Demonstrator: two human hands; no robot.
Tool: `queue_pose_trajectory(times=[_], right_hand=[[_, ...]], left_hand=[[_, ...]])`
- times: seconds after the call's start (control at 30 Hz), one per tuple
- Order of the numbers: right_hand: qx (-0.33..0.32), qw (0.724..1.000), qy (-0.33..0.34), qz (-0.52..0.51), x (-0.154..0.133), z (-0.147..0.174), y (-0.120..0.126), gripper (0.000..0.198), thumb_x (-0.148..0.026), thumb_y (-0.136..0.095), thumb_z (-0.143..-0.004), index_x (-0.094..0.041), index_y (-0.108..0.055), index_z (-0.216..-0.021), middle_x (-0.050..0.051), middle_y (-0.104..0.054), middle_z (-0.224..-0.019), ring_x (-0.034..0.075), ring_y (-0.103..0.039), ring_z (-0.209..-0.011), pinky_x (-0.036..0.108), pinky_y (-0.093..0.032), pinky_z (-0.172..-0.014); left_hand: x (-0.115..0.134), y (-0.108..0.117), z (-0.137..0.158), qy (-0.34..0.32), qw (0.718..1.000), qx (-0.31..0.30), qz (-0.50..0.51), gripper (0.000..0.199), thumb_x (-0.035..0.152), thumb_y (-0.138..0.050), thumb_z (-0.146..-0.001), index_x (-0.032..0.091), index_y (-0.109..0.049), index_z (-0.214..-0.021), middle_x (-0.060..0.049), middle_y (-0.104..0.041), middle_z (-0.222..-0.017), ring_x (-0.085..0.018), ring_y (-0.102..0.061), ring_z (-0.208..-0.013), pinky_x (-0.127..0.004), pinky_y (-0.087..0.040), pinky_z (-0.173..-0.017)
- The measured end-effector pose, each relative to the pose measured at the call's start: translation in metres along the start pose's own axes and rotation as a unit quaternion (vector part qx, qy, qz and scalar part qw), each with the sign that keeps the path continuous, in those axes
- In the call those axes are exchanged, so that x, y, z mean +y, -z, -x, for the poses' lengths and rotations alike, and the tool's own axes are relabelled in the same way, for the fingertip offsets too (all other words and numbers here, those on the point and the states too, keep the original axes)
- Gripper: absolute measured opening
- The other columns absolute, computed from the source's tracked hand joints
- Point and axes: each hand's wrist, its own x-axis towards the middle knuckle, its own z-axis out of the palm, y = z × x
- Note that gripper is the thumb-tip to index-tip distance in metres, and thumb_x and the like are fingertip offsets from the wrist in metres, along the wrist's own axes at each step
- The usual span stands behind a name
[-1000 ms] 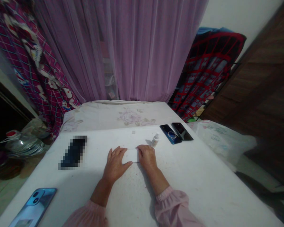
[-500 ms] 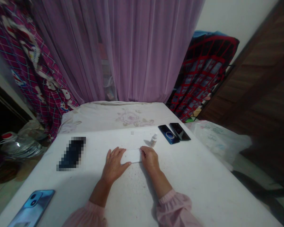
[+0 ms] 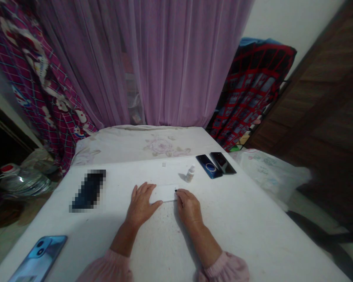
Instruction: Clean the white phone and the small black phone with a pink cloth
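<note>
A flat white rectangular thing [image 3: 165,193], perhaps a phone or its case, lies across the white tabletop [image 3: 167,243] in front of me. My left hand [image 3: 143,203] holds its left end, thumb at the near edge and fingers at the far edge. At the right end, my right hand [image 3: 190,207] has thumb and forefinger pinched together. A small dark piece [image 3: 176,190] shows at those fingertips; its kind is too small to tell. Just beyond my right hand a small white bottle [image 3: 190,174] stands upright.
Two dark phones [image 3: 209,167] [image 3: 223,163] lie side by side at the back right. A blue phone [image 3: 38,258] rests at the front left, and a pixelated dark object [image 3: 88,191] lies behind it. A large clear bottle [image 3: 25,182] with a red cap stands beyond the left edge.
My right hand has moved slightly nearer and to the right along the white thing's end, and the small dark piece now shows clearly at its fingertips. My left hand stays in place.
</note>
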Motion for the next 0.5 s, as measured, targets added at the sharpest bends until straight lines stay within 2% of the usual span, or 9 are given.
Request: queue_pose_trajectory(times=[0.13,0.5], right_hand=[[-0.009,1.000,-0.013,0.000,-0.001,-0.002,-0.001,0.030,-0.005,-0.051,-0.080,-0.019,-0.075,-0.093,0.008,-0.075,-0.102,0.020,-0.068,-0.089,0.028,-0.052,-0.086],[-0.018,0.999,-0.046,-0.011,-0.003,-0.036,-0.020,0.027,-0.007,-0.051,-0.083,-0.017,-0.074,-0.091,0.009,-0.074,-0.099,0.020,-0.067,-0.089,0.029,-0.050,-0.085]], left_hand=[[0.000,-0.001,0.000,-0.002,1.000,0.005,-0.001,0.054,0.037,-0.067,-0.082,0.022,-0.054,-0.132,-0.009,-0.060,-0.134,-0.030,-0.043,-0.136,-0.055,-0.018,-0.119],[-0.003,-0.003,0.000,-0.006,1.000,0.009,-0.005,0.052,0.039,-0.065,-0.083,0.022,-0.054,-0.131,-0.009,-0.060,-0.133,-0.029,-0.045,-0.135,-0.054,-0.019,-0.118]])
